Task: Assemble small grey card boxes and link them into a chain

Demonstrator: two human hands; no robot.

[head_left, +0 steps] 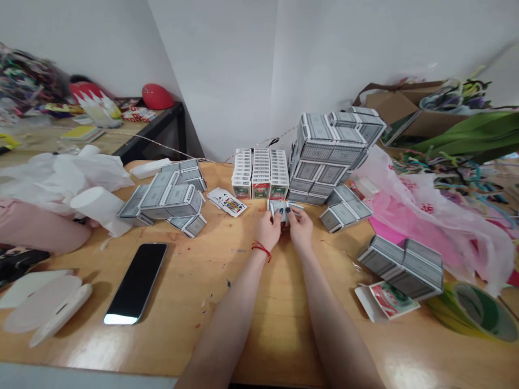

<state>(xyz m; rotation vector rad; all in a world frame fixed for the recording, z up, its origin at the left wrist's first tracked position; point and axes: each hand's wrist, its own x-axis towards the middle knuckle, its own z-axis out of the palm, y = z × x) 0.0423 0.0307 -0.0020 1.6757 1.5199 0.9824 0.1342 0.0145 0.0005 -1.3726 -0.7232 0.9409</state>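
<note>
Together, the left hand [268, 229] and right hand [301, 228] have their grip closed on grey-backed cards [275, 205]; uneven pressure could scatter them across the desk [182, 335].

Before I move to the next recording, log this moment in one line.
left hand: holding card stack | right hand: on same stack | beyond: card boxes in three columns | left side: phone, screen up
</note>
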